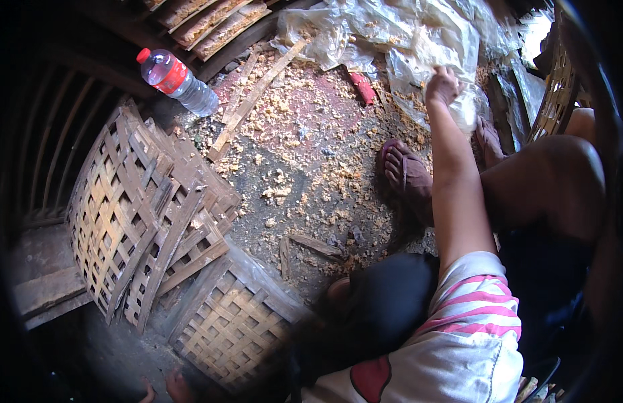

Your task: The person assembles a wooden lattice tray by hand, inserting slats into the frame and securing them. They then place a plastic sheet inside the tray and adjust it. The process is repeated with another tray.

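My right arm, in a white sleeve with pink stripes, stretches forward to the far right. My right hand [443,86] is closed on crumpled clear plastic sheet [365,40]; the pinched part is partly hidden by the fingers. Yellowish crumbs [278,188] are scattered over the dark floor nearby. At the lower left rim, blurred fingertips [177,386] show in shadow; they may be my left hand, and what they touch is hidden.
Woven bamboo trays [113,201] lean at the left. Behind them stands a red-capped bottle [184,87]. Wooden strips [261,97] lie among the crumbs. At the right are another person's bent bare leg [540,181] and sandalled foot [409,174]. A dark rounded shape [392,289] fills the near middle.
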`<state>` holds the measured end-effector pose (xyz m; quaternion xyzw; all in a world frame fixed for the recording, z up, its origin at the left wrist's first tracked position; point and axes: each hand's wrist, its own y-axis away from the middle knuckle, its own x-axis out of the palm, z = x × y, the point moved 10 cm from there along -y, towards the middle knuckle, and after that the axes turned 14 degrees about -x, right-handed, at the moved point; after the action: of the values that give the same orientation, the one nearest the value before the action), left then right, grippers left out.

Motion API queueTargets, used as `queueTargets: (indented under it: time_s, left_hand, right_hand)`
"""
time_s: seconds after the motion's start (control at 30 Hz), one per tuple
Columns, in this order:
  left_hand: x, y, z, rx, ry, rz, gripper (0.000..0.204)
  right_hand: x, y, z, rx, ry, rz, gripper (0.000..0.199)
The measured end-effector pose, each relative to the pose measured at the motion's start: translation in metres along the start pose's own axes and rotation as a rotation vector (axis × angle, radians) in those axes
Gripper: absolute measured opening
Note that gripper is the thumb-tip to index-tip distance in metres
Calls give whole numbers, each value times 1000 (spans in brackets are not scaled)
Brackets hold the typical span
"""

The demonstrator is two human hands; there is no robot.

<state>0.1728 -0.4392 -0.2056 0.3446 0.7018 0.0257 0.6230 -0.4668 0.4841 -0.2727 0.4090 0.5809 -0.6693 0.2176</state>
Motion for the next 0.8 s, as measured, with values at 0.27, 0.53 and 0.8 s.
queueTargets:
  time_s: [0.27, 0.53, 0.8]
  left_hand:
    - [18, 148, -318, 850, -167, 139, 25]
    - [31, 213, -486, 1363, 286, -140, 42]
    - [51, 204, -563, 1361, 706, 117, 56]
  right_hand:
    - [-65, -53, 256, -391, -1277, 496, 30]
    - [-311, 62, 367, -1092, -1204, 878, 37]
    - [-376, 53, 357, -1182, -1407, 726, 43]
